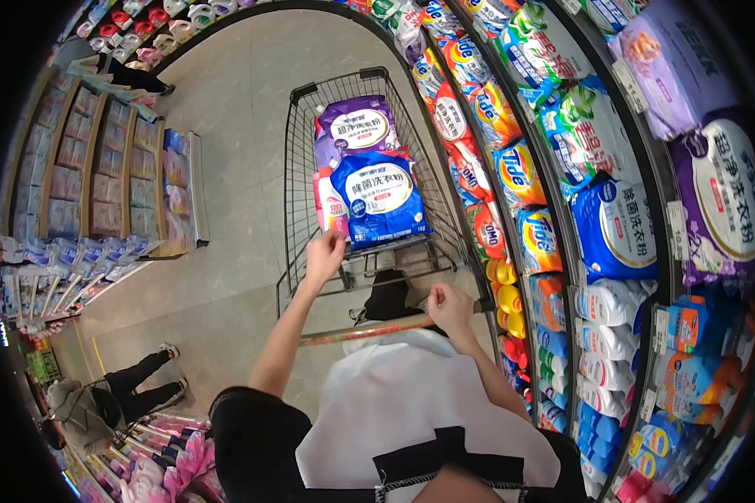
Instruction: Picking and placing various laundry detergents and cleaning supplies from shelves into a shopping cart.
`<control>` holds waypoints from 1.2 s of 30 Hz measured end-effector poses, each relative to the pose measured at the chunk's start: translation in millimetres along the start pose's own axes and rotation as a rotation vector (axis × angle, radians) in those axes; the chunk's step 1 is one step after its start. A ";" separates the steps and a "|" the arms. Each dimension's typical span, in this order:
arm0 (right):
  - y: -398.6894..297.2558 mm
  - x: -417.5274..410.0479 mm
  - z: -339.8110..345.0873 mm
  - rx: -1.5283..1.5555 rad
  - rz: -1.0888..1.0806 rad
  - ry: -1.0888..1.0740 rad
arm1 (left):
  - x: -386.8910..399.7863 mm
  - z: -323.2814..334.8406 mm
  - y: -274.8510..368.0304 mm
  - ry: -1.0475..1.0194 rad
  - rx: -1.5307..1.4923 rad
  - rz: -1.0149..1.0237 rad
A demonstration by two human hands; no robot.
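A black wire shopping cart (294,144) stands before me. Inside, a blue bag of laundry powder (384,220) lies over the lower part of a purple bag of laundry powder (355,113). A pink and white bottle (335,207) lies along their left side. My left hand (326,254) reaches over the cart, fingers bent, its fingertips at the bottle's lower end; whether they touch it cannot be told. My right hand (450,308) is curled shut above the cart's handle (365,331), with nothing visible in it. Its wrist crosses over the handle bar.
Shelves of detergent bags (519,176) and bottles (604,339) run close along the right. At left stands a shelf unit of packaged goods (100,157). A person (100,402) is at lower left, another person (126,72) at upper left. Grey floor (239,126) lies between.
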State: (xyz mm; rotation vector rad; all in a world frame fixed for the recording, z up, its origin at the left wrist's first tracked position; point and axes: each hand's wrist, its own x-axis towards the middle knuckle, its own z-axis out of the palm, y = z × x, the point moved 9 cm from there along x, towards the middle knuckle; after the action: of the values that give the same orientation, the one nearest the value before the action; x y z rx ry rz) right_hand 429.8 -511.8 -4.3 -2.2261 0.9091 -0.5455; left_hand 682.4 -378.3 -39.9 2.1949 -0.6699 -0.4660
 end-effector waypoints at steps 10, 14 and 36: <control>28.9 -8.0 -7.4 -0.006 0.294 0.169 | 166.3 82.2 -103.4 -0.225 0.333 -0.104; 24.3 -3.6 -6.6 -0.129 0.223 0.157 | 212.7 88.8 -115.7 -0.233 0.376 -0.167; 11.7 13.4 -7.9 -0.241 0.141 0.207 | 225.3 106.5 -57.2 -0.665 0.856 -0.055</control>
State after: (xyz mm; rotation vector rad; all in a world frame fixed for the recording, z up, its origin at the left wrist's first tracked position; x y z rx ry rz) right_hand 428.8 -531.2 -5.5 -2.3237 1.2886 -0.6371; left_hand 823.5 -542.4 -176.0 2.8570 -1.3535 -1.1234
